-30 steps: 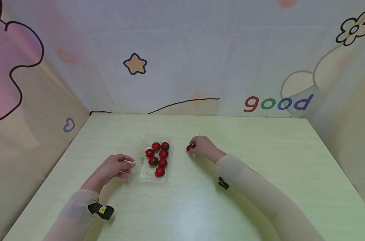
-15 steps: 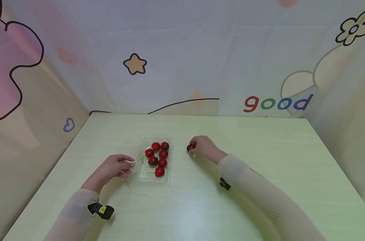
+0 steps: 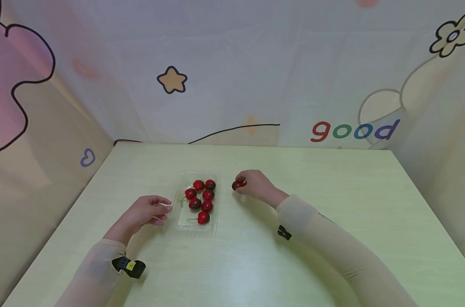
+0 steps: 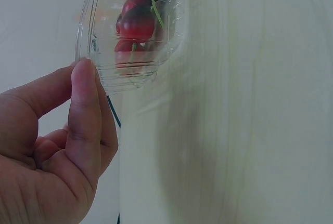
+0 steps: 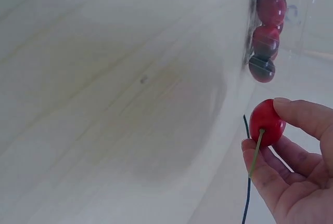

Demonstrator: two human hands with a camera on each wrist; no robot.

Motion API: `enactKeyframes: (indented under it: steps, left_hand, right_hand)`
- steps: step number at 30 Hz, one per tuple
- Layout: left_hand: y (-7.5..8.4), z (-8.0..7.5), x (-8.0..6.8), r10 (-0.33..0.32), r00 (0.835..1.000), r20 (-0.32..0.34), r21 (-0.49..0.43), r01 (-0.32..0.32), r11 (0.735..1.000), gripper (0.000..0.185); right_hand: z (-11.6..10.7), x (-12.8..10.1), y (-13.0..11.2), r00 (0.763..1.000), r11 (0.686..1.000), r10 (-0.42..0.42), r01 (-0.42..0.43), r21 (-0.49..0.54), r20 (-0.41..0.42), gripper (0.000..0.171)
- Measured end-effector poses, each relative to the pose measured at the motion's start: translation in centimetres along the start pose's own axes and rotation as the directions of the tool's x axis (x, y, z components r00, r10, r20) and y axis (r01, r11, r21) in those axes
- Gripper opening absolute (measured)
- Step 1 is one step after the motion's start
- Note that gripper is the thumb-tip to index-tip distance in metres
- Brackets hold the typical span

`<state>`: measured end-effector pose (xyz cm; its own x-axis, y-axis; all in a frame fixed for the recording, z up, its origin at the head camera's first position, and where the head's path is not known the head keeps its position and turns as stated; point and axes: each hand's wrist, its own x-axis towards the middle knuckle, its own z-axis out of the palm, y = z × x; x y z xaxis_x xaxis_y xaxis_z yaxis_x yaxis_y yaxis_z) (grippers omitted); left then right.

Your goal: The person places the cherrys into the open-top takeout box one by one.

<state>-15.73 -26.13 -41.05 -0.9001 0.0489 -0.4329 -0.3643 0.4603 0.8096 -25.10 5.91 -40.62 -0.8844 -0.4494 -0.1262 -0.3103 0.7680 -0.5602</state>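
Note:
A clear plastic tray [image 3: 184,213] sits left of the table's middle, holding several dark red cherries [image 3: 203,218], some with green stems. At its left edge, my left hand [image 3: 145,211] pinches the rim between thumb and fingers, shown close up in the left wrist view with the thumb [image 4: 85,86] at the rim. To the right of the tray, my right hand [image 3: 255,185] holds a single cherry [image 5: 267,122] by its sides between thumb and fingertips. Its green stem [image 5: 256,154] hangs down across the fingers in the right wrist view.
The pale wood table [image 3: 316,200] runs back to a printed cloth backdrop [image 3: 232,76] with a star and the word "good". Cloth also closes off both sides. Each sleeved forearm carries a small black device [image 3: 128,267] at the wrist.
My right hand has moved slightly left and away from me with the cherry, nearer the tray. The left hand and the tray have stayed in place.

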Motion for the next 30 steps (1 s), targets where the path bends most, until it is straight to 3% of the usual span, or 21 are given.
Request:
enactKeyframes:
  steps: [16, 30]
  left_hand:
    - [0.1, 0.0, 0.0, -0.004, 1.0, -0.005, 0.004, 0.004, 1.0, 0.043]
    - [0.1, 0.1, -0.1, -0.001, 1.0, -0.003, 0.002, 0.001, 1.0, 0.044]
  right_hand:
    - [-0.1, -1.0, -2.5, 0.998, 0.996, -0.062, 0.06, 0.072, 0.024, 0.037]
    - [-0.2, -2.1, -5.2, 0.991, 0.992, -0.123, 0.121, 0.03, 0.056, 0.037]
